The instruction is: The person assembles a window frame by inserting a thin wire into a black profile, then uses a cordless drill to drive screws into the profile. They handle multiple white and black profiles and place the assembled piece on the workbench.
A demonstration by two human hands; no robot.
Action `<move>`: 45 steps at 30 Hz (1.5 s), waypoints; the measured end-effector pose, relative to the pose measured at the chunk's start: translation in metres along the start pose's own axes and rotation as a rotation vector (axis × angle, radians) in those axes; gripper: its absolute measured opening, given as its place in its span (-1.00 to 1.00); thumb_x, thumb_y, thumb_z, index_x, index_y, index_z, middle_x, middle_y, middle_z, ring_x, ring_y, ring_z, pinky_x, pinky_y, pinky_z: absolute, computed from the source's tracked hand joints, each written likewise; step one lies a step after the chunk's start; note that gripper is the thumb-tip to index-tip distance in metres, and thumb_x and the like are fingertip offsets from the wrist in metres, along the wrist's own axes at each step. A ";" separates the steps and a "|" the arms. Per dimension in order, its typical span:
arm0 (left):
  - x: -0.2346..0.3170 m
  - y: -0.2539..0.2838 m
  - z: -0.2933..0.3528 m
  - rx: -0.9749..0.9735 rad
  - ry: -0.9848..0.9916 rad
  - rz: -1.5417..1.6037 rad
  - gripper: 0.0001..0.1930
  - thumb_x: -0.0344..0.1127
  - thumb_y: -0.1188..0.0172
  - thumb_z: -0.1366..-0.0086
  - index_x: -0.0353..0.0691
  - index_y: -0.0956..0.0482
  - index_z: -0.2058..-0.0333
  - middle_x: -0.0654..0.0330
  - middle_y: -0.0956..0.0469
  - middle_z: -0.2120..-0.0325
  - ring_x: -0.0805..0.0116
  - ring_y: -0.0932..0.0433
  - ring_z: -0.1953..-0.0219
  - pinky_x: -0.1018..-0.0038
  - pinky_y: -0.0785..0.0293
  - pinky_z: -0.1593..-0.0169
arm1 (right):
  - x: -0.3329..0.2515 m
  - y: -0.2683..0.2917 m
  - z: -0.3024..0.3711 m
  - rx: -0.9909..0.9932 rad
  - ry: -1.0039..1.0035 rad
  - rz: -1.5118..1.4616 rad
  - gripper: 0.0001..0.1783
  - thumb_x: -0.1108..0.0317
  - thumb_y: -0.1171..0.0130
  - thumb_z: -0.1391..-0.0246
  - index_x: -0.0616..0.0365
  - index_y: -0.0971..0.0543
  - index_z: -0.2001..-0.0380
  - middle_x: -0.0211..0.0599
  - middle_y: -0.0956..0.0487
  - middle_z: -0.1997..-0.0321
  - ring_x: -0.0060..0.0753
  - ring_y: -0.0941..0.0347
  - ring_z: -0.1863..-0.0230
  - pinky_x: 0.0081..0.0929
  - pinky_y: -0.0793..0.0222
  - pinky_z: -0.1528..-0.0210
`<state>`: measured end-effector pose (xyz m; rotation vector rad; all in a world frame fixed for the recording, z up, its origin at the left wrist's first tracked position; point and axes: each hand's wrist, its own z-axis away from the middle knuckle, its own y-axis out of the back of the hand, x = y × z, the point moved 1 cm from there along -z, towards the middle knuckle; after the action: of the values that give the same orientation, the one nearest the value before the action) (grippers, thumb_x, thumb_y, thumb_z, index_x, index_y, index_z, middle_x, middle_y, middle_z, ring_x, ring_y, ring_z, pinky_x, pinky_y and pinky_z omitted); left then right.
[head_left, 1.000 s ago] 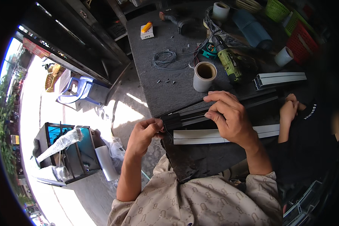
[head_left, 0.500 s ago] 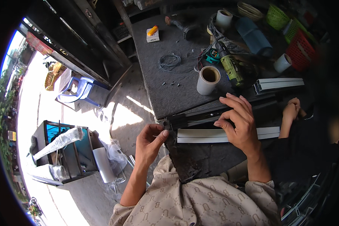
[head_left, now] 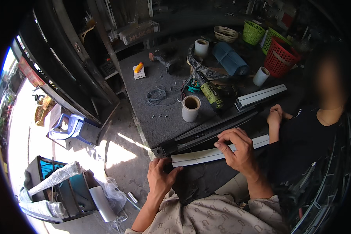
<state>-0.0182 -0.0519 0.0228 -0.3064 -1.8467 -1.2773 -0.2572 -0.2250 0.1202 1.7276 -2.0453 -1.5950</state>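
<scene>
A long white strip (head_left: 199, 156) with a dark lengthwise line lies along the near part of the dark workbench. My left hand (head_left: 161, 177) is at its left end, thumb and fingers apart, the thumb by the strip's lower corner. Over the strip's middle is my right hand (head_left: 240, 152), its thumb and index finger pinched together. What that pinch holds, if anything, I cannot make out. A thin pale strand (head_left: 188, 147) curves just above the strip. Dark rails (head_left: 199, 135) lie behind it.
Beyond the rails stand a cardboard-cored roll (head_left: 191, 109), a green drill (head_left: 210, 91) and white profiles (head_left: 261, 96). Wire coils (head_left: 156, 96) lie farther left. A co-worker's clasped hands (head_left: 275, 114) rest at the right. Plastic-wrapped pieces (head_left: 56, 179) stand on the floor left.
The view has shifted, showing more of the bench's far side. My left hand has come to the strip's end, and its thumb and fingers have parted. My right hand's fingers have curled in more.
</scene>
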 end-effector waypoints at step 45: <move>-0.036 0.038 0.025 -0.456 -0.183 0.147 -0.29 0.04 -0.67 -0.21 -0.20 -0.60 -0.21 -0.01 -0.62 0.04 -0.04 -0.73 0.05 0.13 -0.68 0.02 | -0.137 0.067 -0.193 -0.323 -0.074 0.162 -0.60 0.22 -0.63 -0.08 0.28 -0.79 0.13 -0.20 -0.80 0.34 -0.39 -0.72 0.32 -0.38 -0.59 0.20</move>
<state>0.0143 -0.0041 0.0174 -0.8124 -1.6250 -1.5993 -0.1400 -0.2595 0.3334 1.3780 -1.7784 -1.8364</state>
